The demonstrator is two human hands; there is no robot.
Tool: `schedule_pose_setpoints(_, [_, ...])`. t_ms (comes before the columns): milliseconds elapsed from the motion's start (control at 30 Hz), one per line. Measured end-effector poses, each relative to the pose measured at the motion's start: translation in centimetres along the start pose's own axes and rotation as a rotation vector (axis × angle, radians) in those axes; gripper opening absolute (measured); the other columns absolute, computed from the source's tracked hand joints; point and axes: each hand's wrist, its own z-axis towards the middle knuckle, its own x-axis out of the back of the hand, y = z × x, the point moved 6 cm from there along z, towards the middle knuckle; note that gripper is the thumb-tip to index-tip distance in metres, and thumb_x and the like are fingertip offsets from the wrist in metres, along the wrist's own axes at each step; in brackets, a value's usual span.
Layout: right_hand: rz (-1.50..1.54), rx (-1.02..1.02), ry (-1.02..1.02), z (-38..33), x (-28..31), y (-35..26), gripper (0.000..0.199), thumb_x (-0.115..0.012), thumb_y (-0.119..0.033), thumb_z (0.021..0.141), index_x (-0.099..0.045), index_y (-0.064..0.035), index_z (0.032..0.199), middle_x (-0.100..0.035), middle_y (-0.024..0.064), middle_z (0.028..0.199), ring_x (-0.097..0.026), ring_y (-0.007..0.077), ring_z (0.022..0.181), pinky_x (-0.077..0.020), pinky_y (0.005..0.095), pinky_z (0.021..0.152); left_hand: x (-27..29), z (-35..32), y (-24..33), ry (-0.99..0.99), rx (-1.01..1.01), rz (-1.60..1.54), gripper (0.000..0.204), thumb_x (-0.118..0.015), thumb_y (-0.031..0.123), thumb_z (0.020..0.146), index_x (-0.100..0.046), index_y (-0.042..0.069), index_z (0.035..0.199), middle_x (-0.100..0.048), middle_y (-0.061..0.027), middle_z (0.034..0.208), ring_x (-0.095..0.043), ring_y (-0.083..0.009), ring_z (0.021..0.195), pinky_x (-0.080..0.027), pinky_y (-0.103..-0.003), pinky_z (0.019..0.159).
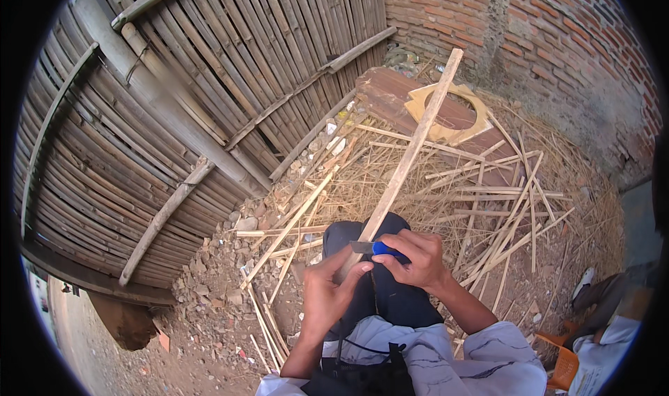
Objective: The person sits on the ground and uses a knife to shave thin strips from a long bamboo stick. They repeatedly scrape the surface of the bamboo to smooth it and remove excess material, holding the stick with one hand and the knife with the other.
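A long, flat bamboo strip (410,153) slants away from my lap toward the far right, its near end between my knees. My left hand (325,289) is closed round that near end, with the thumb along its side. In my right hand (419,262) is a blue-handled utility knife (387,250), gripped near the blade. The short metal blade lies across the strip, just beyond my left thumb, and seems to touch it. Part of the knife handle is hidden by my fingers.
Split bamboo strips (519,218) lie crossed over straw-like shavings. Beyond them, a cut-out wooden ring (446,130) rests on a brown board (382,102). A bamboo wall (230,68) rises left, a brick wall (529,30) behind. At right sits another person (606,305) near an orange chair (563,368).
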Motion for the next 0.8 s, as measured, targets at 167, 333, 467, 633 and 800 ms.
schedule_pose_setpoints(167, [-0.043,0.01,-0.021,0.0,-0.3,-0.3,0.029,-0.084,-0.037,0.09,-0.077,-0.0104,0.1,-0.065,0.0023,0.07,-0.064,0.0214,0.055,-0.0495,0.0347,0.05,-0.3,0.0,-0.1,-0.03,-0.005,-0.02,0.028,-0.084,0.013,0.094,-0.078,-0.002,0.117,-0.077,-0.0136,0.092,-0.068,-0.0127,0.08,-0.052,-0.031,0.07])
schedule_pose_setpoints(333, [-0.049,0.011,-0.002,0.2,0.0,-0.3,0.029,-0.085,-0.036,0.089,-0.078,-0.0106,0.099,-0.065,0.0027,0.07,-0.065,0.0214,0.055,-0.0487,0.0348,0.049,-0.4,0.0,0.3,-0.041,0.017,0.008,0.028,-0.083,0.013,0.096,-0.078,-0.002,0.119,-0.08,-0.021,0.097,-0.075,-0.016,0.082,-0.056,-0.033,0.074])
schedule_pose_setpoints(467, [-0.093,-0.046,0.047,0.7,1.4,0.6,0.029,-0.087,-0.036,0.087,-0.079,-0.0099,0.098,-0.069,0.0041,0.074,-0.066,0.0224,0.057,-0.0494,0.0344,0.05,-0.1,-0.7,-0.7,-0.038,0.052,-0.036,0.029,-0.081,0.014,0.098,-0.077,-0.004,0.121,-0.081,-0.0184,0.096,-0.071,-0.0119,0.084,-0.056,-0.032,0.075])
schedule_pose_setpoints(633, [-0.115,-0.031,0.016,1.2,2.2,2.0,0.028,-0.088,-0.032,0.088,-0.08,-0.0083,0.098,-0.072,0.0056,0.076,-0.069,0.0243,0.06,-0.0517,0.035,0.053,-0.1,-1.6,-2.7,-0.026,0.088,-0.135,0.031,-0.079,0.014,0.101,-0.076,-0.005,0.125,-0.081,-0.013,0.095,-0.067,-0.0087,0.084,-0.055,-0.03,0.074])
schedule_pose_setpoints(800, [-0.136,-0.13,0.176,2.2,4.1,4.7,0.025,-0.085,-0.025,0.092,-0.079,-0.002,0.102,-0.076,0.0118,0.083,-0.075,0.0256,0.068,-0.0551,0.0344,0.059,1.1,-2.1,-3.0,-0.068,0.145,-0.019,0.03,-0.079,0.015,0.101,-0.077,-0.002,0.125,-0.074,-0.0032,0.081,-0.053,-0.0033,0.069,-0.042,-0.025,0.057])
